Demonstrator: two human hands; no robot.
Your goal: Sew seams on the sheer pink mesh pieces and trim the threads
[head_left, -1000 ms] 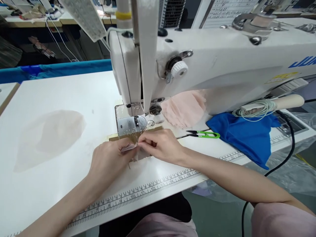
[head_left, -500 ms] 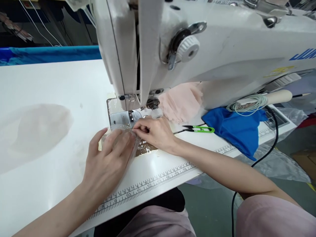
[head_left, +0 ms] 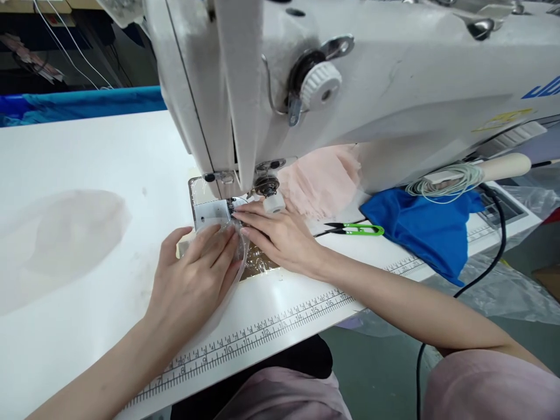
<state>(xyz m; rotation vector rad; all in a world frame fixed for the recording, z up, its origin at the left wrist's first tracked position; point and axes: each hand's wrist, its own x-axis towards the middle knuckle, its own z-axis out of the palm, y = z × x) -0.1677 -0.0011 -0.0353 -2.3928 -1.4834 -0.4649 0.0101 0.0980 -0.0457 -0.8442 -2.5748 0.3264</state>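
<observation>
Head view: the left hand (head_left: 199,274) lies flat and spread, palm down, on a small piece of sheer fabric (head_left: 243,255). It pins the piece to the table (head_left: 87,151) and closes around nothing. The right hand (head_left: 280,236) comes in from the right with its fingers stretched out. Its fingertips (head_left: 238,216) rest on the far edge of the fabric, just beside the metal plate (head_left: 212,213) under the sewing machine (head_left: 394,87). The thumb is hidden, so I cannot tell whether this hand pinches the edge or only presses on it.

The fabric lies between the two hands. Its near end trails back towards the printed ruler (head_left: 262,335) and its far end touches the plate, so its long axis runs from the person towards the needle. The right hand is the nearer to the needle, and the left sits behind it and a little to the left.

To the right and well apart from the hands lie green snips (head_left: 356,229), a blue cloth (head_left: 424,227) and a pink stack (head_left: 324,181). Another sheer piece (head_left: 65,239) lies far to the left.
</observation>
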